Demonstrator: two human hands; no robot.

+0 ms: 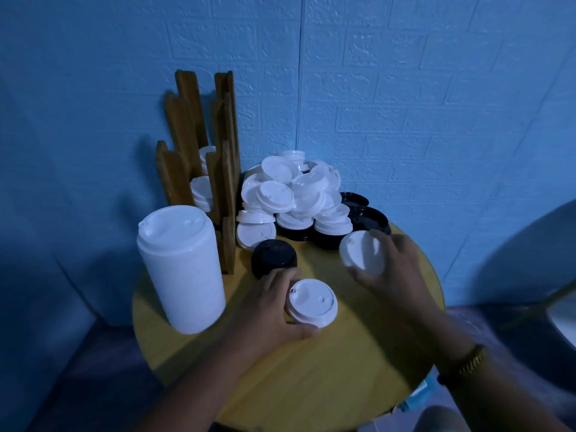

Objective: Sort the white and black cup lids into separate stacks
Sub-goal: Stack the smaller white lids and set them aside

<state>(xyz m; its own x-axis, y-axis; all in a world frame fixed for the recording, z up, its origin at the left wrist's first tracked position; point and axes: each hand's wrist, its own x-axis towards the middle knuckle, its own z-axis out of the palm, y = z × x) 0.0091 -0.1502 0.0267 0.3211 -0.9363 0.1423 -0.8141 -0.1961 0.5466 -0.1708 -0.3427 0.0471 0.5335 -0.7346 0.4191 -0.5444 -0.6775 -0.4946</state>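
Note:
A loose heap of white lids [290, 194] lies at the back of the round yellow table [311, 385], with black lids [367, 218] under and to the right of it. My left hand [268, 307] grips a short stack of white lids [311, 302] standing on the table. My right hand [396, 269] holds a single white lid [361, 252], tilted, just above the table. A small stack of black lids [273, 257] stands behind my left hand. A tall stack of white lids [182, 269] rises at the table's left.
A wooden slotted holder [199, 145] with white lids in it stands at the back left against the blue brick-pattern wall. The table's edge curves close on the right and front. A pale rounded object [561, 322] is off the table at the far right.

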